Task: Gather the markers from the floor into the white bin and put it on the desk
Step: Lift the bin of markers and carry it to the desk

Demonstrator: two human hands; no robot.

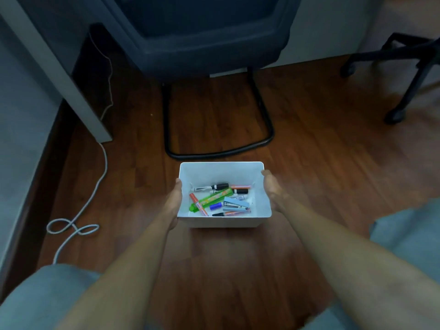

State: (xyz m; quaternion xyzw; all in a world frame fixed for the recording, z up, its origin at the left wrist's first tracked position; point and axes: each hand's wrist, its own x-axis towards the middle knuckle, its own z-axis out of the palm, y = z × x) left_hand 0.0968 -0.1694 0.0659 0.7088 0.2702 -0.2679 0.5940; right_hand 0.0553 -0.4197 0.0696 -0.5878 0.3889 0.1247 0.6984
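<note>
The white bin (221, 171) sits low over the wooden floor in front of me. Inside lie several markers (215, 199) in green, red, black and blue, plus a light blue stapler (237, 204). My left hand (173, 206) grips the bin's left wall with the thumb over the rim. On the opposite wall my right hand (273, 191) grips it the same way. No markers show on the floor around the bin. Whether the bin touches the floor or is lifted slightly, I cannot tell.
A dark chair (202, 32) with a black loop base (221, 153) stands just beyond the bin. The white desk leg (78, 91) and desk edge rise at left. A white cable (78, 225) curls on the floor left. An office chair base (404, 75) is at right.
</note>
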